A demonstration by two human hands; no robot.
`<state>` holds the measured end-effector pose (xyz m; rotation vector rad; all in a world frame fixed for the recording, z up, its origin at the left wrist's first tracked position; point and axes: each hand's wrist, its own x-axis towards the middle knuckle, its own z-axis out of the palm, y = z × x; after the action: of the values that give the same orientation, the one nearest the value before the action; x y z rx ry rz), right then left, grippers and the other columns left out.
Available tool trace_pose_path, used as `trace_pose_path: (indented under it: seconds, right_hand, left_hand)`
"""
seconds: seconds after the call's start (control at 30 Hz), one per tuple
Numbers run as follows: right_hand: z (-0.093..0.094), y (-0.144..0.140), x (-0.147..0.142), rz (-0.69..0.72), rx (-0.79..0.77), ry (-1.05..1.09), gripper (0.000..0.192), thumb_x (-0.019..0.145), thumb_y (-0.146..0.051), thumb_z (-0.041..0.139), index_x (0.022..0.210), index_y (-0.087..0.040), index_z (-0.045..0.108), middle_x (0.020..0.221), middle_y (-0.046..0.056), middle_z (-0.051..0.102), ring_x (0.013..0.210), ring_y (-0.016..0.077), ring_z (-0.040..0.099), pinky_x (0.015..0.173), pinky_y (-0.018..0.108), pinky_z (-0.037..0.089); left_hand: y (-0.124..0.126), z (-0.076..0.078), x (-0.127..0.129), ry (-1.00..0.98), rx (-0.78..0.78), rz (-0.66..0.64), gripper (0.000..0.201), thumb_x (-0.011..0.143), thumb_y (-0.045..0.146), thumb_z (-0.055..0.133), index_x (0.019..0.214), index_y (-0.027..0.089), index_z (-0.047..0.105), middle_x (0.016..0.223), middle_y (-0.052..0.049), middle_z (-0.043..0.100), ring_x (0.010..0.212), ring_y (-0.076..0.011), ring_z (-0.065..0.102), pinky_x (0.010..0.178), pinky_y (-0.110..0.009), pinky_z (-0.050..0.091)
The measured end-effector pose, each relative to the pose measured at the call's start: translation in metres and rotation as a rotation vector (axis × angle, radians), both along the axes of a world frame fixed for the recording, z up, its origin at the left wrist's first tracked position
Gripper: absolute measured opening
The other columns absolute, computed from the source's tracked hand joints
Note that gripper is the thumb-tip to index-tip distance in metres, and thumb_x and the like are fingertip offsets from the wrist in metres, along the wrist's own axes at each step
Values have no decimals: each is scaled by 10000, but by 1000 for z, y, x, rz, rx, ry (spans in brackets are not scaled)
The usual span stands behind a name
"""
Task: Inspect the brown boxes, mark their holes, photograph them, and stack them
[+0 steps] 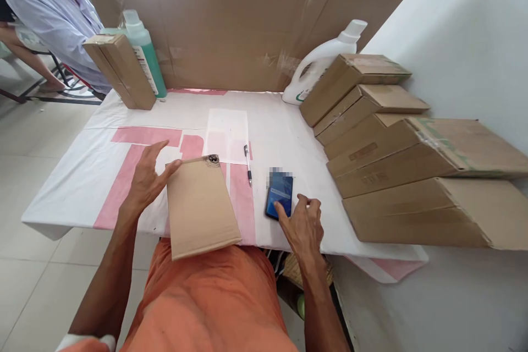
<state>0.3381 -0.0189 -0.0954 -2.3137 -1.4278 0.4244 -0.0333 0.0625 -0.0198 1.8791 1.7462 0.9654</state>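
White sheeting with pink patches covers the low table (pixel 74 187), backed by a tall brown cardboard wall and, on the right, a plain white wall.

From the head camera, the left hand (pixel 146 179) lies with fingers spread and loose, gripping nothing, its thumb and fingertips touching the left edge of a flat brown cardboard box (pixel 201 206) that overhangs the near table edge toward the orange-clad lap. A small dark round mark sits at that box's far right corner. The right hand (pixel 303 223) is mostly curled, with the index finger extended onto the lower edge of a blue-screened dark smartphone (pixel 279 194) lying flat just right of the box. Between box and phone lies a slim white pen (pixel 248 164), beside a white paper sheet (pixel 227 133).

Stacked brown cartons (pixel 412 159) lean in a row along the right side, a white plastic jug (pixel 319 60) behind them. At far left stand a green liquid bottle (pixel 144 55) and another upright brown box (pixel 119 69); a person in a pale shirt sits beyond.

Judging from this, a light, single fingertip tap suits the phone, while the left hand keeps the overhanging box steady against sliding off.
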Motion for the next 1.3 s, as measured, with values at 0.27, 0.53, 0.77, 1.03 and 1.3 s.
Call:
trace_pose_path:
  seconds: [0.27,0.53,0.77,1.03,1.3]
  right_hand:
    - [-3,-30,-71,761,-1,860,945,842,-471,859,1654,-251,428,1627,149,514,1517,355,476,1263,543,392]
    - [70,-13,-96,622,304,793,811,981,-833,530,1432,-171,654,1033,71,674,837,222,615,797,376,530]
    - [61,58,-104,745,351,850,1193,808,-1003,537,1687,-207,411,1392,160,526,1302,332,567,1144,517,497]
    - [26,108,-117,609,353,836,1112,808,-663,868,1704,-303,317,1595,161,491,1486,387,483,1223,626,438]
    - [24,147,-3,-42,810,453,932,898,-612,730,1638,-171,372,1480,223,582,1377,400,566,1154,618,491]
  left_hand:
    - [-80,-76,11,-491,-209,54,926,910,945,393,1339,177,684,1387,-183,712,1328,-363,644,1174,-523,496]
    - [-100,-8,-11,-401,-190,33,854,850,975,452,1053,225,806,1024,-127,810,1103,-381,725,1004,-494,620]
    - [-70,-38,-8,-555,-133,80,1106,768,1086,209,1225,244,761,1290,-139,759,1341,-421,623,1238,-615,441]
    - [-17,-30,43,-406,-127,21,864,885,841,602,1520,258,536,1515,-154,620,1367,-386,615,1106,-552,560]
    - [144,6,204,-627,-191,-595,846,898,847,559,1450,207,587,1553,-154,607,1517,-387,471,1270,-533,401]
